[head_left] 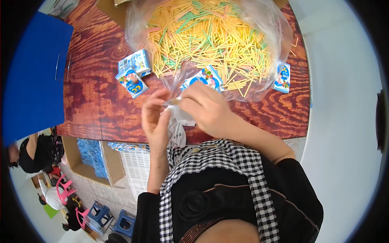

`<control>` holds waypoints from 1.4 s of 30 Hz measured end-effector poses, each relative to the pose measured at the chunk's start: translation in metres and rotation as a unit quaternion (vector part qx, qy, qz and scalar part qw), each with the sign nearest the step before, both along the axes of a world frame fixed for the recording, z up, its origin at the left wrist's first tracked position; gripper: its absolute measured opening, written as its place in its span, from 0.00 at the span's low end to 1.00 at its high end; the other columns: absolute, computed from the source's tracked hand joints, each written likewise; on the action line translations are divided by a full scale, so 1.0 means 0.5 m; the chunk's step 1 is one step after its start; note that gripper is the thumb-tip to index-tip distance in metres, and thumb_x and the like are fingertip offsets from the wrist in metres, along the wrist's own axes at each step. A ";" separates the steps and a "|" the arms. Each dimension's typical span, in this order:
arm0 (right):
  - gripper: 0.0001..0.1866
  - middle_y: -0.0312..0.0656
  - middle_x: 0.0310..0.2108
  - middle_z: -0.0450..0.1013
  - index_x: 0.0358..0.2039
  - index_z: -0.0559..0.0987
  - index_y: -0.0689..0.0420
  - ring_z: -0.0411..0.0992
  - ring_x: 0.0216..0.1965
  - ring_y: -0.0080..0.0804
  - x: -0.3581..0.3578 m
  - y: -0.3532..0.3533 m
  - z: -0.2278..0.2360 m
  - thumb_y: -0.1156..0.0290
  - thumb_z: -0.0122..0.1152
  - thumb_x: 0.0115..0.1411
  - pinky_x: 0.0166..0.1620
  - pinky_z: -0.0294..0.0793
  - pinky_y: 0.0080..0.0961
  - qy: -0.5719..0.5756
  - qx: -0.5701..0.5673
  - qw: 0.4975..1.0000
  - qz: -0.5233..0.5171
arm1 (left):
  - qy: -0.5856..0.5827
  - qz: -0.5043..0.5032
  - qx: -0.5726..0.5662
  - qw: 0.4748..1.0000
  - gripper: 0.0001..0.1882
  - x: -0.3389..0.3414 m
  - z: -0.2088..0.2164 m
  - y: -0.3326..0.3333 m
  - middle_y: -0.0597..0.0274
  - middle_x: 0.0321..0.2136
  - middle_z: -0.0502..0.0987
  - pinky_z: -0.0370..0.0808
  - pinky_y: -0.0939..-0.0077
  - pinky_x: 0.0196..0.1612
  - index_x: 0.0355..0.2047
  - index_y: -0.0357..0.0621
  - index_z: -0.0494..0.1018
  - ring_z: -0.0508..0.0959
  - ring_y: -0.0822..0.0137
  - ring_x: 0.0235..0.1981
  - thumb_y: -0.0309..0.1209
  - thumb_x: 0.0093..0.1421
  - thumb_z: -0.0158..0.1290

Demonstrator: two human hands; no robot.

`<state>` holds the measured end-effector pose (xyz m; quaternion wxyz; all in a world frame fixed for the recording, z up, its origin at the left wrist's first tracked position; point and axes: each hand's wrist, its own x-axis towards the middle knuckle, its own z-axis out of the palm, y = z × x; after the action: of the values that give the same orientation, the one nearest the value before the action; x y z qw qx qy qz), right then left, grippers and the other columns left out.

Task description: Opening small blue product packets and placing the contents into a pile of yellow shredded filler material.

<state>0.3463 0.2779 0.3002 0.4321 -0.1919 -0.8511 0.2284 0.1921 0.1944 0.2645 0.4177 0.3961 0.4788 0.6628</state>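
- Clock's centred on the hands here. Left hand [155, 116]: half curled, thumb and fingers bent toward some thin white plastic [176, 135]. Pretty sure it's touching, but can't tell if it's a proper grip.
- Right hand [206, 109]: fingers drawn in, tips right by the left hand's fingertips. Motion blur, so can't tell what it's pinching, if anything.
- That white plastic sits between and just below the hands, running toward 6 o'clock at the near edge of the counter [97, 91].
- One blue-and-white packet [208, 77] at about 1 o'clock, just beyond the right hand, which covers part of it.
- Huge heap of thin sticks [210, 44] at 1 o'clock, mostly yellow with some green and pink, lying in a spread-open clear plastic bag [135, 28].
- Two more packets [131, 82] at 10, overlapping each other, plus a lone packet [282, 79] out between 2 and 3.
- Off the counter: white crate [135, 168] at 7, cardboard box [73, 156] with blue stuff inside at 8.
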 end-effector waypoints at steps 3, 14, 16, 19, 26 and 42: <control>0.12 0.44 0.29 0.68 0.35 0.74 0.60 0.69 0.31 0.42 -0.062 0.003 -0.019 0.77 0.58 0.47 0.33 0.69 0.34 0.071 -0.035 0.997 0.023 | -0.038 0.050 -0.037 0.997 0.16 -0.029 0.007 0.000 0.57 0.45 0.72 0.69 0.75 0.49 0.47 0.35 0.68 0.72 0.67 0.47 0.20 0.56 0.51; 0.13 0.46 0.32 0.69 0.34 0.73 0.59 0.70 0.36 0.45 0.046 0.063 -0.082 0.69 0.64 0.51 0.36 0.69 0.35 -0.113 -0.183 0.950 -0.228 | 0.260 0.270 -0.022 0.927 0.06 -0.172 -0.077 0.108 0.55 0.46 0.67 0.73 0.76 0.37 0.35 0.33 0.69 0.73 0.69 0.39 0.26 0.64 0.48; 0.14 0.46 0.32 0.69 0.34 0.73 0.60 0.70 0.36 0.45 0.058 0.067 -0.095 0.68 0.65 0.49 0.35 0.69 0.36 -0.153 -0.157 0.931 -0.293 | 0.439 0.352 -0.010 0.827 0.09 -0.196 -0.105 0.131 0.53 0.49 0.64 0.71 0.70 0.44 0.38 0.32 0.69 0.70 0.62 0.47 0.27 0.63 0.49; 0.15 0.46 0.30 0.68 0.32 0.73 0.61 0.70 0.34 0.46 0.062 0.071 -0.125 0.69 0.67 0.47 0.34 0.68 0.38 -0.212 -0.137 0.919 -0.303 | 0.452 0.387 -0.018 0.804 0.12 -0.182 -0.107 0.148 0.50 0.50 0.64 0.67 0.66 0.51 0.43 0.32 0.69 0.64 0.57 0.53 0.27 0.62 0.50; 0.10 0.45 0.29 0.67 0.30 0.75 0.61 0.69 0.32 0.45 0.070 0.054 -0.092 0.74 0.66 0.46 0.34 0.67 0.36 -0.088 -0.152 0.958 -0.227 | 0.516 0.059 0.026 0.854 0.24 0.014 0.004 0.116 0.50 0.44 0.71 0.62 0.58 0.54 0.48 0.40 0.70 0.68 0.50 0.49 0.24 0.49 0.59; 0.12 0.44 0.20 0.64 0.25 0.72 0.66 0.65 0.24 0.34 0.118 0.058 -0.124 0.70 0.57 0.58 0.30 0.64 0.28 -0.050 -0.278 0.947 -0.155 | 0.339 -0.099 -0.092 0.931 0.04 0.066 -0.029 0.095 0.53 0.22 0.70 0.67 0.66 0.29 0.28 0.34 0.73 0.71 0.54 0.25 0.23 0.54 0.55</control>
<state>0.4054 0.3069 0.2380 0.3489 -0.4450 -0.7338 0.3765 0.2253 0.2418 0.2501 0.3282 0.6023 0.6095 0.3975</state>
